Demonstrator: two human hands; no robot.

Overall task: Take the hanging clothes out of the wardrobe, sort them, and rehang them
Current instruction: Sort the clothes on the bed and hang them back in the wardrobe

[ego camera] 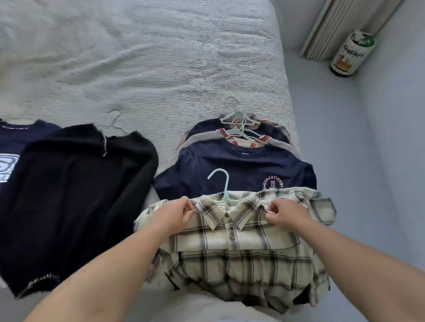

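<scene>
Plaid shirt squared on its hanger, atop the right-hand pile on the bed

The plaid shirt [238, 238] sits on a mint hanger [223, 190]; left hand [176, 214] and right hand [285, 212] each pinch a shoulder; best to pull evenly outward so the collar stays centred on the bed [146, 64]

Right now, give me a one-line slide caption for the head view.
Both hands, left hand and right hand, pinch the plaid shirt on its mint hanger atop a clothes pile on the bed.
</scene>
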